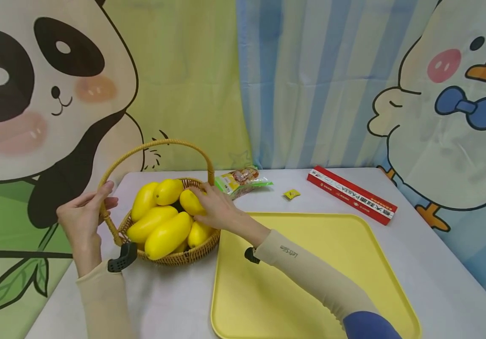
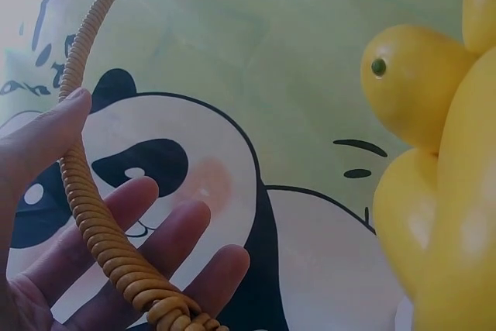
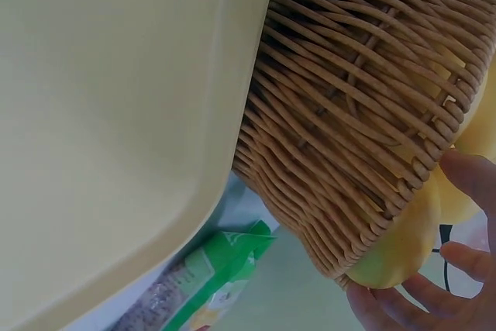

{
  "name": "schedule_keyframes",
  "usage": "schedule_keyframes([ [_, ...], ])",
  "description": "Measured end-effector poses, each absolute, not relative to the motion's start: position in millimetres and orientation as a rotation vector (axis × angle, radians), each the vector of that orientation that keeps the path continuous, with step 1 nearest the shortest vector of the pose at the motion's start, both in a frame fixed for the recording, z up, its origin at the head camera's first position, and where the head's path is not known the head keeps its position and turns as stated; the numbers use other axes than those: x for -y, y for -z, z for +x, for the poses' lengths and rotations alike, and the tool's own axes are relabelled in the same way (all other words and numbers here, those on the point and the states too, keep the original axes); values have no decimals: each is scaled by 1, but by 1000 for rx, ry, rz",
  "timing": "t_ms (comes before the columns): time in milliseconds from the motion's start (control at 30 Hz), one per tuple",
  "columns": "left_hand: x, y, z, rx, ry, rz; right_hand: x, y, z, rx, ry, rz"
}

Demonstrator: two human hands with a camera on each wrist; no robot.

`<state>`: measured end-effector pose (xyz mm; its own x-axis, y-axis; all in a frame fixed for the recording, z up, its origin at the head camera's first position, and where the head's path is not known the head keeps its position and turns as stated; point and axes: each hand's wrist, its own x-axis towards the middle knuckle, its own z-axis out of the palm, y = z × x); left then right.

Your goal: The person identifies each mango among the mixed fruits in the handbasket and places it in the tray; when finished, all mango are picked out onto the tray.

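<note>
A wicker basket (image 1: 194,255) with a tall arched handle (image 1: 168,141) holds several smooth yellow mangoes (image 1: 168,235). My left hand (image 1: 83,217) is at the handle's left side. In the left wrist view its thumb (image 2: 66,125) lies against the wound cane, with the fingers curving behind it. My right hand (image 1: 222,209) reaches over the basket's right side and grips a mango (image 1: 191,202) at the rim. The right wrist view shows fingers and thumb around this greenish-yellow mango (image 3: 399,249), close to the woven wall (image 3: 349,106).
A large yellow tray (image 1: 311,282) lies right of the basket, its edge close beside it. Behind are a clear-and-green food packet (image 1: 243,181), a small yellow sachet (image 1: 291,193) and a long red pasta box (image 1: 351,194). Printed curtains (image 1: 323,84) surround the white table.
</note>
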<state>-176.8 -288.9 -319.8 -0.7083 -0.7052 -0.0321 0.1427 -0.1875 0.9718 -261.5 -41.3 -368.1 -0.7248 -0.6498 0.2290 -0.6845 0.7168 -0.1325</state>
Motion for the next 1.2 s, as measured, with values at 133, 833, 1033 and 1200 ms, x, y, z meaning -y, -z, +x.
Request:
schedule_keyframes([
  [133,288,318,-177,1508,1950,665,42,369,-262,2778,-284,1056],
  [833,296,316,-173,1615,2042,588,51,373,-267,2851,-187,973],
  [1033,296,317,-172,1632,2026,575,56,375,-265,2851,-176,933],
  [1200,297,320,-170,1681,1984,552,58,380,-266,2797,-129,933],
])
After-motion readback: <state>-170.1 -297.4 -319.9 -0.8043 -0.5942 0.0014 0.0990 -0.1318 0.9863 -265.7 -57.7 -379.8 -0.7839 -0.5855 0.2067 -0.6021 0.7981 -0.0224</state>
